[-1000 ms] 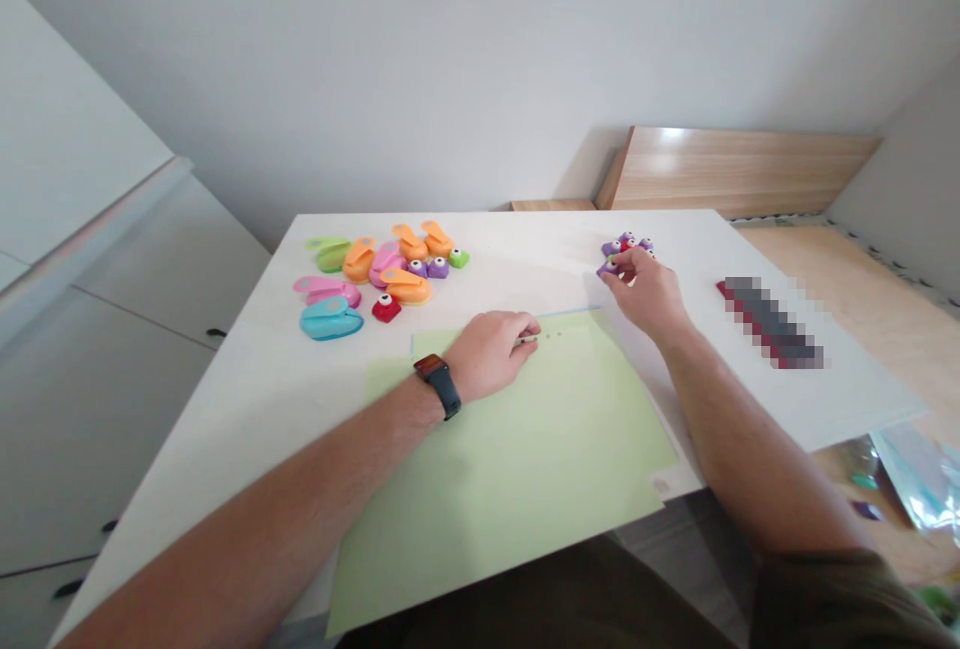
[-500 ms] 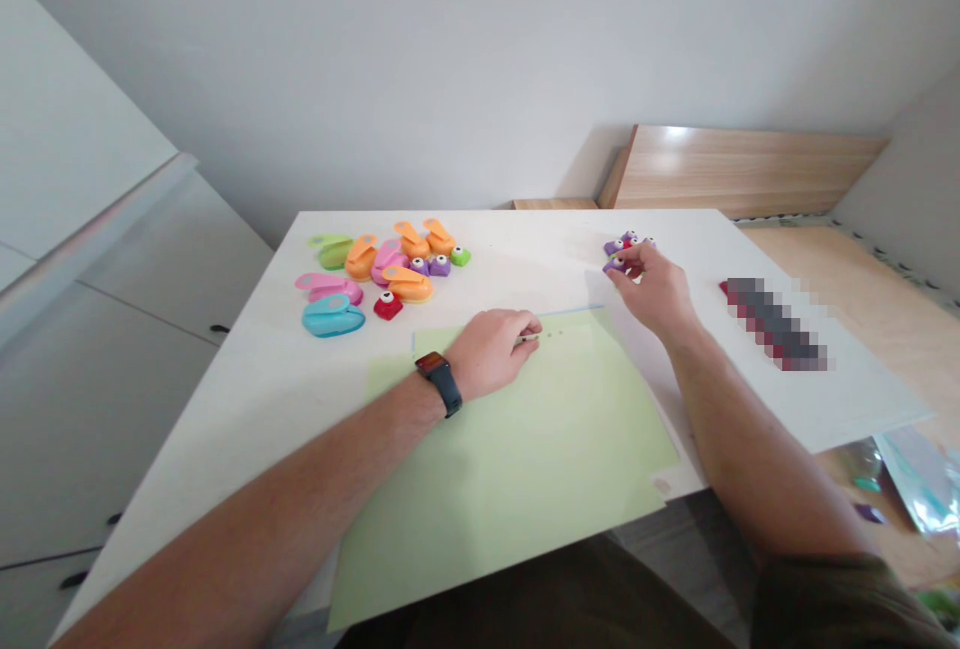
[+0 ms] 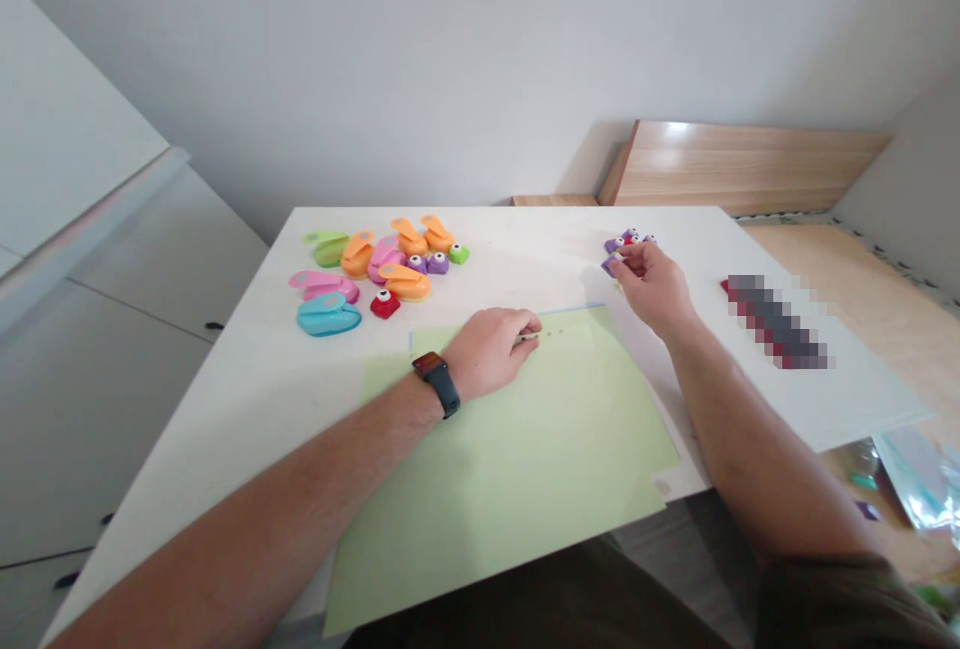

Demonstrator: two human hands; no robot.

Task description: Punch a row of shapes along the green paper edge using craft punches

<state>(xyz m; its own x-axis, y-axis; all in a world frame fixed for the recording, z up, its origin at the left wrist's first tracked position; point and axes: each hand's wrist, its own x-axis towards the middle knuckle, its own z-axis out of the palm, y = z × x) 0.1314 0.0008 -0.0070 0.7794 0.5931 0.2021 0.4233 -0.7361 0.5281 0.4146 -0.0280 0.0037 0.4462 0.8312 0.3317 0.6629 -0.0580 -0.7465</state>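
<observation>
My left hand, a dark watch on its wrist, rests with curled fingers on the top edge of a light green paper sheet on the white table, pinching a small pale thing I cannot make out. My right hand reaches to a small cluster of purple and red mini paper punches at the far right. Its fingers close round one or more of them, a purple one showing at the fingertips.
A heap of coloured paper punches in orange, pink, green, blue, red and purple lies at the table's far left. A blurred dark red object lies to the right. A wooden board leans behind; white cabinets stand left.
My right hand has slid slightly farther and to the right into the small punch cluster and closed its fingers there. My left hand has stayed on the paper.
</observation>
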